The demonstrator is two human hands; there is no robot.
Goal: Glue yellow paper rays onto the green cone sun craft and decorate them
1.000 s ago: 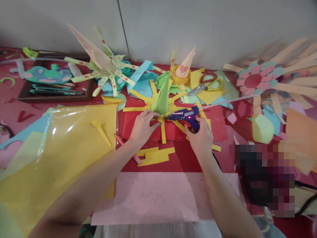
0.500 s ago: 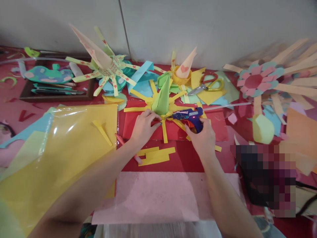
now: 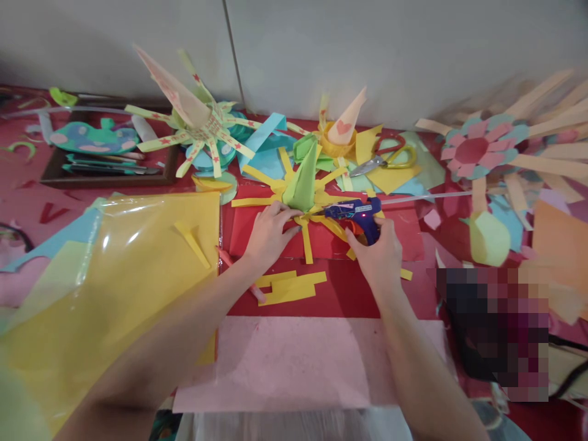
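A green paper cone stands at the centre of yellow paper strips that spread out like rays over a red sheet. My left hand is at the cone's lower left, fingers bent and closed on something small at the base of the strips that I cannot make out. In my right hand is a blue glue gun with a small lit light. Its nozzle points left, close to the cone's base, and a clear glue stick extends behind it to the right.
Yellow sheets in clear plastic lie left, below a dark tray. Scissors and decorated cones stand behind. Loose yellow pieces lie in front; a paper flower is at right.
The glue gun and my right hand have shifted slightly right, and the nozzle has drawn back a little from the cone's base. My left hand stays nearly in place.
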